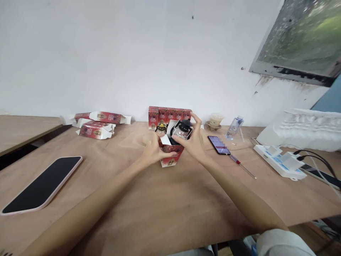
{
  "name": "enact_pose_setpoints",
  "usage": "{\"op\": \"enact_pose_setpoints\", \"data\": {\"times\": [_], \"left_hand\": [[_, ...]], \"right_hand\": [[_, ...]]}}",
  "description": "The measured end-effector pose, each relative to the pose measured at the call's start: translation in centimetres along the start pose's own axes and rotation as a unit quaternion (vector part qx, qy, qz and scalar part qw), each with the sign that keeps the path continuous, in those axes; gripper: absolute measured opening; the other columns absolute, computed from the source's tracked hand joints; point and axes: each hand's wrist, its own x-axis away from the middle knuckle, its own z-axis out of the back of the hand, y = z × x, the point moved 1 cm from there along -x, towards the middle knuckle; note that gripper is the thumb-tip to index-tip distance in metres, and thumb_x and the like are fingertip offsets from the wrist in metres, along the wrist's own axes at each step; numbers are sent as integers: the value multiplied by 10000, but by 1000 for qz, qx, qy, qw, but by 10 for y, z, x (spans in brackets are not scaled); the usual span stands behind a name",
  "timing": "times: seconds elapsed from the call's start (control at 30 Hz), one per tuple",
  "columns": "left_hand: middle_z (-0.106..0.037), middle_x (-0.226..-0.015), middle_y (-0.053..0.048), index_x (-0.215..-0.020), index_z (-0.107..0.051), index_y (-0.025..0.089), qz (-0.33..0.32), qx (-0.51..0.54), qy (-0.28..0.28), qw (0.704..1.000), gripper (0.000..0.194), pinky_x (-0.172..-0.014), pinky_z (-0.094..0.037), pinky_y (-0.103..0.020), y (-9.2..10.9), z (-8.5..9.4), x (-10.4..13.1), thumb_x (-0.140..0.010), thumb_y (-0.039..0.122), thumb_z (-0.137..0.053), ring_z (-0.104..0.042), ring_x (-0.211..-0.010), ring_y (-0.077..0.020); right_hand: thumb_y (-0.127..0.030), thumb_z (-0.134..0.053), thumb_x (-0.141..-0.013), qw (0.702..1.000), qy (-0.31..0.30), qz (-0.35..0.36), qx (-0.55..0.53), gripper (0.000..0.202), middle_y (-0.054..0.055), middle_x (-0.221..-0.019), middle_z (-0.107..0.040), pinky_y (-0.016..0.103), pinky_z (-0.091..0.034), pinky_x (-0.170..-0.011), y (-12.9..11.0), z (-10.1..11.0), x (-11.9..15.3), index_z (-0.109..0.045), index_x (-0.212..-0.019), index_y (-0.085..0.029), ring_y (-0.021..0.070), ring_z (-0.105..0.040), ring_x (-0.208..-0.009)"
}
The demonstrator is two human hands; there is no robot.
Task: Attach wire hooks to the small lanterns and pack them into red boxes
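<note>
While the left hand (152, 149) clamps the red box (170, 160) between thumb and fingers, the right hand (196, 140) pinches the black-capped lantern (182, 132) at the box's open end. Keeping it in line with the box, white flap (165, 140) clear, should avoid snags. The lantern's cap (185, 123) points outward, up and rightward, its long axis tilted roughly along the box's.

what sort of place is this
Likely a simple workroom: a wooden table set against a wall, with a row of red boxes and a screwdriver on it.
</note>
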Motion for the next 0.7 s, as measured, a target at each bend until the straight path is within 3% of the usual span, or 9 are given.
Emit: {"op": "enact_pose_setpoints", "data": {"times": [0.07, 0.2, 0.3, 0.47, 0.7], "left_hand": [[-589, -927, -67, -1000, -389, 246, 25, 2, -12, 1000, 692, -619, -529, -434, 2, -2, 2, -513, 506, -806, -648, -771, -284], [-584, -984, -77, -1001, -376, 215, 97, 32, -46, 994, 678, -672, -521, -412, 6, -3, 6, -544, 516, -775, -648, -826, -277], [-593, -955, -68, -995, -370, 212, 124, 51, -50, 990, 679, -665, -511, -396, 5, -3, 6, -539, 502, -780, -648, -804, -268], [-595, -952, -57, -981, -365, 236, 117, 58, -36, 991, 682, -691, -505, -419, -2, -6, 8, -513, 473, -802, -639, -816, -274], [-575, -928, -43, -989, -376, 247, 85, 63, -7, 994, 664, -725, -502, -442, -14, -10, 15, -534, 477, -800, -620, -875, -279]], "right_hand": [[-281, -729, -657, 998, -34, 20, 58, 635, 61, -1224, -520, 410, -403, -967, -1, -2, 5, -398, -1198, -264, 225, -514, -1122], [-293, -745, -622, 991, -71, -29, 109, 562, 26, -1064, -584, 380, -453, -825, -2, -6, 2, -410, -1070, -242, 223, -582, -964], [-307, -753, -608, 984, -92, -19, 149, 506, 22, -973, -582, 341, -443, -757, -5, -4, -7, -401, -962, -226, 220, -579, -906], [-303, -754, -614, 965, -146, 2, 216, 485, 9, -890, -563, 292, -407, -675, -16, 1, -15, -360, -888, -228, 206, -574, -819], [-244, -682, -710, 934, -206, 14, 293, 386, 48, -968, -565, 280, -384, -656, -26, -4, -12, -395, -966, -203, 206, -575, -836]]}}
